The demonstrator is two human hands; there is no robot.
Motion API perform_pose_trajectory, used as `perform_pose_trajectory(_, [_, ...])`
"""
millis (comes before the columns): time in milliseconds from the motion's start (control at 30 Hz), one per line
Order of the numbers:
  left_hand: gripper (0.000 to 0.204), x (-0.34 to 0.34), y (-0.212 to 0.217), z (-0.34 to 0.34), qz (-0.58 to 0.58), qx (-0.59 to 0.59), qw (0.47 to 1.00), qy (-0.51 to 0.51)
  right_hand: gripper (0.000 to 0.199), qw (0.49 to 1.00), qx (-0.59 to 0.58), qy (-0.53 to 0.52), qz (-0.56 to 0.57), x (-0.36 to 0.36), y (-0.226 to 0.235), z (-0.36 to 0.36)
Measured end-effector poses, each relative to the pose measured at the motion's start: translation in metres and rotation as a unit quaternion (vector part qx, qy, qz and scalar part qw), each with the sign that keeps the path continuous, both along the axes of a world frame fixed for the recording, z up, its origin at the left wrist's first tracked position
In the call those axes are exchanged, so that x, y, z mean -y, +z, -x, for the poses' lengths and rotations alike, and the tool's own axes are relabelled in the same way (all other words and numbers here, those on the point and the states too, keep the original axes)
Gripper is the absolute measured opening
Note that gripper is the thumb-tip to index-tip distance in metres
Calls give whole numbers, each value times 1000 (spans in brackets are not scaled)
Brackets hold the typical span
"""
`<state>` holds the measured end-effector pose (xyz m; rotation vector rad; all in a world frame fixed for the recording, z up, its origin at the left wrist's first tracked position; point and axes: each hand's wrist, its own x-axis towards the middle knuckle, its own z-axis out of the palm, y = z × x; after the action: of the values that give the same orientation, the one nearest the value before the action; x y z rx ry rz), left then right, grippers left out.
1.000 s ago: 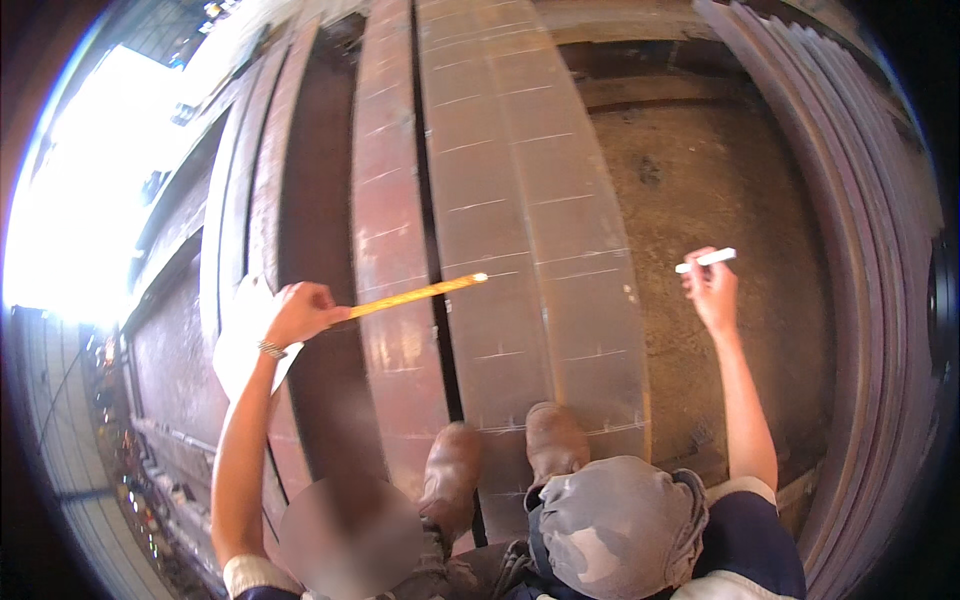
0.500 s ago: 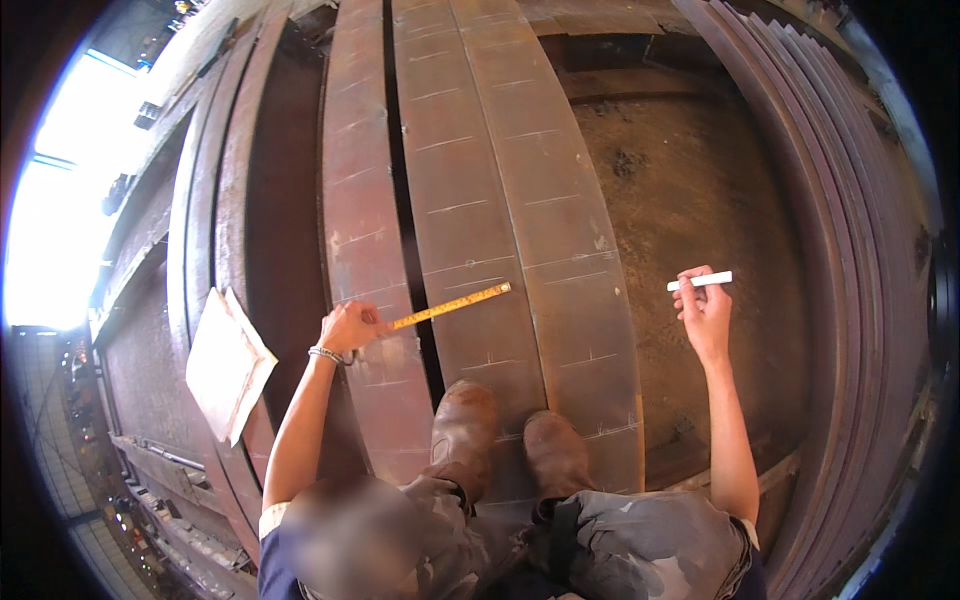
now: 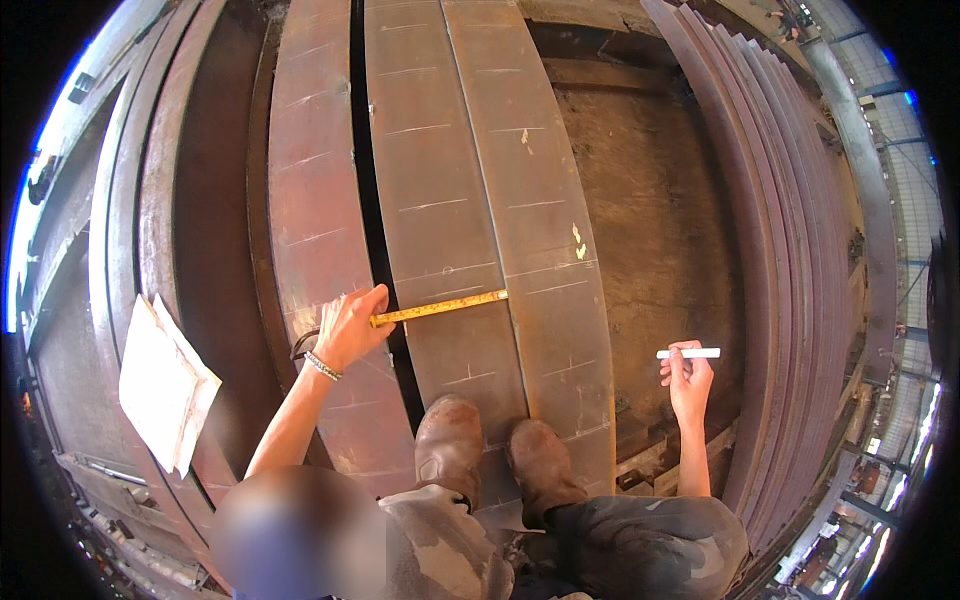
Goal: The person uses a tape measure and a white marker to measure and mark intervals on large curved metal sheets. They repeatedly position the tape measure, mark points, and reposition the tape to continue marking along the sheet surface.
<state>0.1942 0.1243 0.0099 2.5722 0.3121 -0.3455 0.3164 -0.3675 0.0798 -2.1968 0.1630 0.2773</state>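
My left hand (image 3: 350,328) is closed on a yellow tape measure (image 3: 450,305), beside the dark gap between two flat steel beams. Its blade lies across the middle steel beam (image 3: 430,165), with the tip at the seam against the beam to the right. Thin white lines cross the beams at intervals, some with short ticks. Off to the right, my right hand (image 3: 690,385) pinches a white stick (image 3: 708,353) that looks like chalk, held level above the brown recess. It touches no beam. My fingers hide the tape's other end.
My brown boots (image 3: 450,440) stand on the beams just nearer than the tape. Folded white papers (image 3: 165,385) lie on the beams at left. A sunken brown floor (image 3: 650,200) drops away to the right, bounded by a row of stacked steel sections (image 3: 790,270).
Relative to the beams, my left hand has moved right to the gap, bringing the tape's tip to the seam. My right hand has come lower and nearer with the white stick. The view has shifted.
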Motion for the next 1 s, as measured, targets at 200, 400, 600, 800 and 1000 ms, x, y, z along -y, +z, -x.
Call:
perform_pose_trajectory(200, [19, 5, -11, 15, -3, 97, 995, -18, 11, 999, 19, 18, 28, -20, 25, -6])
perform_pose_trajectory(400, [15, 6, -13, 16, 9, 110, 994, -2, 11, 996, 52, 56, 53, -38, 54, -16])
perform_pose_trajectory(600, [14, 1, -13, 9, 21, 92, 995, -34, 10, 991, 57, 85, 89, -43, 79, -17])
perform_pose_trajectory(800, [13, 3, -11, 4, -1, 82, 996, -27, 6, 986, 34, 151, 69, -59, 65, -16])
perform_pose_trajectory(1000, [13, 6, -15, 9, -17, 111, 994, -2, 7, 979, -14, 201, -43, -111, 19, -42])
